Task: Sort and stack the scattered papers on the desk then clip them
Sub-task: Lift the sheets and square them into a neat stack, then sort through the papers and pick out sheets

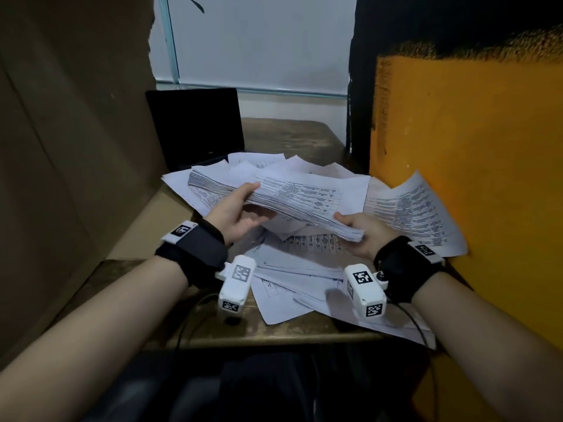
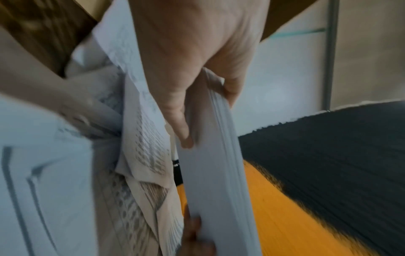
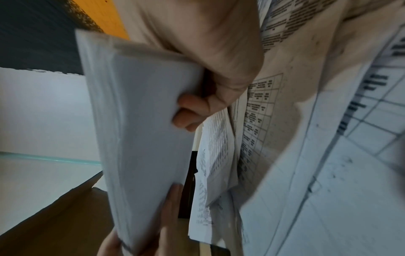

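Observation:
A thick stack of printed papers (image 1: 286,196) is held in the air above the desk, tilted down to the right. My left hand (image 1: 240,208) grips its near left edge, thumb on top and fingers underneath. The stack (image 2: 219,155) runs between that hand's thumb and fingers (image 2: 181,131). My right hand (image 1: 359,229) grips the stack's near right corner; its fingers (image 3: 188,110) curl under the stack (image 3: 142,121). Loose printed sheets (image 1: 298,263) lie scattered on the wooden desk (image 1: 289,327) beneath. No clip is in view.
A black laptop (image 1: 198,126) stands open at the back left of the desk. A brown cardboard wall (image 1: 70,141) closes the left side, an orange board (image 1: 469,166) the right, with one sheet (image 1: 417,214) leaning against it. Cables hang near the front edge.

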{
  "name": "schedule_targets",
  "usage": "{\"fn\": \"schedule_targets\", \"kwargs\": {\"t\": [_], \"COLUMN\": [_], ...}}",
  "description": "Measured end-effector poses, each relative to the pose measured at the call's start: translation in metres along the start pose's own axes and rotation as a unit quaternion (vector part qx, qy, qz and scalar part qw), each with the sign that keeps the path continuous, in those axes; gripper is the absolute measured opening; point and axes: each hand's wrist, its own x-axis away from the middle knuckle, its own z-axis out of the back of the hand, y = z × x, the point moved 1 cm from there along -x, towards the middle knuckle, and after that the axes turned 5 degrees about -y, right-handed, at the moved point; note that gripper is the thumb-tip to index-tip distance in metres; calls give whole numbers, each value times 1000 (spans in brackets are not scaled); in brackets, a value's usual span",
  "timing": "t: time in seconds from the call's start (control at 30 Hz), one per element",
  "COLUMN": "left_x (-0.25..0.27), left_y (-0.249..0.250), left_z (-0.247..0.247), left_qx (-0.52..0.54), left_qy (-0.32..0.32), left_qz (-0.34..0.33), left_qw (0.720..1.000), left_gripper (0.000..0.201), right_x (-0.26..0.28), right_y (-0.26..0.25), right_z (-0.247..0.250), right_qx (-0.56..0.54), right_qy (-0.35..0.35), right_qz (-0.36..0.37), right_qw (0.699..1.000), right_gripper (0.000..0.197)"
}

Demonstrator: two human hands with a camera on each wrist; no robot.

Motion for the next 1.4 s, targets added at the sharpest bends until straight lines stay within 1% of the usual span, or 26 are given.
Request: {"fn": "schedule_targets", "kwargs": {"t": [0.1, 0.17, 0.27, 0.3, 0.37, 0.43, 0.5, 0.57, 0.63, 0.7, 0.73, 0.77, 0.8, 0.83, 0.87, 0.9, 0.93, 1.0, 1.07, 1.1, 1.17, 1.2, 1.27, 1.3, 1.33, 1.4], "left_x": [-5, -9, -8, -3, 8, 19, 33, 45, 57, 67, 69, 71, 71, 72, 72, 72, 70, 59, 38, 26, 4, -7, -25, -33, -40, -54], "left_y": [-9, -12, -3, 4, 17, 30, 43, 57, 76, 98, 109, 120, 129, 136, 140, 142, 141, 134, 122, 114, 99, 91, 78, 73, 69, 62], "left_z": [-11, -5, 20, 29, 42, 51, 56, 63, 73, 83, 87, 88, 87, 80, 69, 56, 44, 27, 19, 16, 13, 13, 14, 16, 20, 29], "left_qx": [-41, -58, -102, -126, -169, -211, -253, -310, -363, -384, -390, -394, -392, -384, -367, -343, -311, -243, -188, -171, -154, -142, -107, -90, -69, -15], "left_qy": [47, 80, 118, 121, 107, 79, 43, 37, 94, 174, 201, 228, 247, 245, 222, 185, 147, 85, 43, 31, 23, 20, 17, 18, 19, 24], "left_qz": [-1, 1, -4, -11, -28, -44, -29, 7, 18, -9, -37, -75, -118, -155, -169, -155, -130, -77, -50, -36, -12, -4, -4, -11, -23, -46], "left_qw": [998, 995, 988, 985, 979, 973, 966, 950, 927, 907, 898, 887, 878, 876, 887, 908, 930, 963, 980, 984, 988, 990, 994, 996, 997, 999], "left_gripper": [6, 9, 21, 21, 21, 32, 37, 38, 33, 19, 24, 44, 57, 56, 39, 18, 6, 7, 9, 10, 10, 10, 9, 10, 12, 12], "right_x": [2, 7, 14, 14, 16, 20, 21, 18, 12, 7, 5, 8, 8, 8, 7, 6, 5, 2, -1, -2, -3, -4, -5, -6, -10, -24], "right_y": [10, 13, 4, -1, -9, -9, 4, 21, 43, 69, 82, 93, 104, 113, 122, 130, 138, 147, 150, 149, 141, 134, 111, 97, 81, 47], "right_z": [-6, -5, 11, 17, 19, -1, -30, -62, -87, -109, -119, -130, -139, -148, -155, -162, -166, -170, -171, -171, -168, -165, -159, -155, -152, -145], "right_qx": [22, 63, 97, 97, 142, 219, 259, 289, 290, 252, 238, 231, 231, 237, 245, 251, 255, 264, 291, 324, 398, 418, 444, 467, 500, 594], "right_qy": [-18, -24, -33, -37, -68, -146, -201, -192, -183, -199, -209, -219, -222, -220, -219, -218, -214, -196, -189, -188, -197, -211, -233, -230, -212, -148], "right_qz": [-8, 4, 33, 37, 30, 4, 3, 40, 57, 29, 16, 11, 7, 6, 7, 7, 4, 1, -5, -15, -37, -52, -87, -99, -92, -10], "right_qw": [1000, 998, 994, 994, 987, 965, 945, 937, 938, 947, 949, 948, 947, 946, 944, 943, 943, 944, 938, 927, 895, 882, 861, 848, 835, 791], "right_gripper": [19, 23, 13, 11, 20, 32, 33, 28, 30, 38, 40, 38, 35, 30, 24, 21, 21, 23, 29, 30, 16, 13, 14, 13, 19, 29]}}
